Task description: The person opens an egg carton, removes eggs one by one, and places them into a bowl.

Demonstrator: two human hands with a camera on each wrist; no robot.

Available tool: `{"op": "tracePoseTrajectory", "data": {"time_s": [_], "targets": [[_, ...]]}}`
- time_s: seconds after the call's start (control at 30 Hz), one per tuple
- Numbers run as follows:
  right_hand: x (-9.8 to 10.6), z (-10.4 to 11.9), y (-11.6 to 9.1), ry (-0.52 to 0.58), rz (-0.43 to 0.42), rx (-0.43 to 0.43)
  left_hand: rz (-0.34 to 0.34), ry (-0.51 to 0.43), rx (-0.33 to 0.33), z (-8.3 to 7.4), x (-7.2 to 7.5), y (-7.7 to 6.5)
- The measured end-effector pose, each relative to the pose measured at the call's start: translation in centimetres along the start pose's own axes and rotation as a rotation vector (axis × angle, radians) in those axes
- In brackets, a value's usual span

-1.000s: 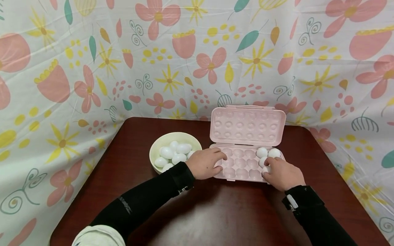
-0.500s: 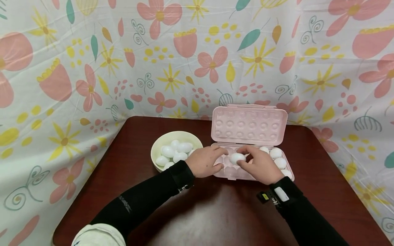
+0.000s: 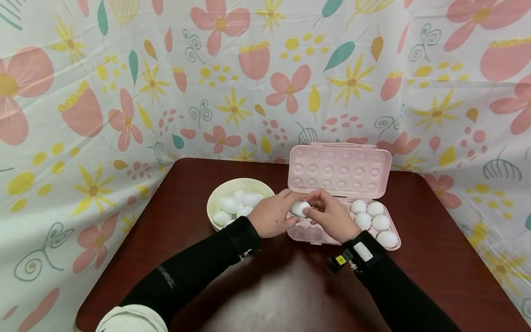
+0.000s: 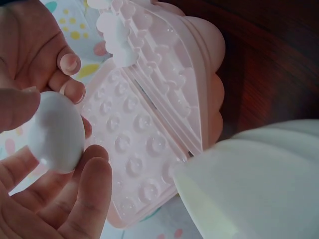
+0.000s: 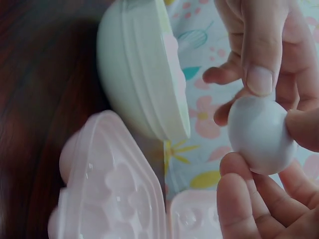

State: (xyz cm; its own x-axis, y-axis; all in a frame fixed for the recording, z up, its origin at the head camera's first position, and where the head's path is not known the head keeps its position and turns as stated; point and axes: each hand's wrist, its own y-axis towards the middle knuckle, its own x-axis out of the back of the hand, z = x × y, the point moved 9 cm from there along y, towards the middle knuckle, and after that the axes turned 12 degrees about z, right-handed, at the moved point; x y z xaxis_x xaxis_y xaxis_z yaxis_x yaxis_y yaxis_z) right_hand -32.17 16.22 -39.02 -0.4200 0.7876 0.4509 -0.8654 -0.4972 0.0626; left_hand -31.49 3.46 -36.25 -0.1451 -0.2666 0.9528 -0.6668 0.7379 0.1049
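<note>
Reddish table (image 3: 265,297) (glossy) bears the egg carton (image 3: 340,173) before flowered cloth (image 3: 265,99).

Head view: left hand (image 3: 271,216) and sleeve (image 3: 234,244) hide bowl (image 3: 219,191) rim around four to five o'clock; right hand (image 3: 332,218) covers part of carton (image 3: 340,171). Left wrist: bowl cut off at four. Right wrist: bowl cropped at twelve, its contents blurry.

No text, label, brand or number can be read.
</note>
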Motion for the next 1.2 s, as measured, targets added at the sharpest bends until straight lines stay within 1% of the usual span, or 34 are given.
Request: {"op": "tracePoseTrajectory", "data": {"time_s": [0.13,0.3,0.37,0.47,0.63,0.73,0.9,1.03,1.1,1.2], "targets": [[-0.6,0.2,0.7,0.06,0.015,0.032,-0.019,0.0,0.002,0.5,0.5,-0.3],[-1.5,0.8,1.5,0.067,0.039,0.059,-0.017,0.008,-0.003,1.4,1.4,-1.0],[-1.8,1.0,1.7,0.066,0.047,0.067,-0.01,0.013,0.005,1.9,1.8,-1.3],[-2.1,1.1,1.9,0.045,0.043,0.069,0.008,0.031,0.052,3.3,2.3,-2.1],[-2.0,0.8,1.8,-0.01,0.012,0.044,0.075,0.046,0.19,7.0,2.6,-3.8],[-2.0,1.0,1.7,-0.021,0.005,0.037,0.112,0.042,0.253,9.0,2.6,-4.8],[-2.1,0.8,1.5,-0.015,0.006,0.017,0.148,0.05,0.342,11.9,2.9,-6.5],[-1.8,0.0,1.4,-0.015,-0.001,0.003,0.181,0.048,0.407,13.5,2.9,-7.6],[-1.6,-0.4,1.3,-0.015,-0.005,0.003,0.199,0.041,0.417,13.9,2.8,-7.9],[-1.5,-0.7,1.1,-0.012,-0.004,0.011,0.222,0.041,0.409,14.0,2.6,-8.2]]}}
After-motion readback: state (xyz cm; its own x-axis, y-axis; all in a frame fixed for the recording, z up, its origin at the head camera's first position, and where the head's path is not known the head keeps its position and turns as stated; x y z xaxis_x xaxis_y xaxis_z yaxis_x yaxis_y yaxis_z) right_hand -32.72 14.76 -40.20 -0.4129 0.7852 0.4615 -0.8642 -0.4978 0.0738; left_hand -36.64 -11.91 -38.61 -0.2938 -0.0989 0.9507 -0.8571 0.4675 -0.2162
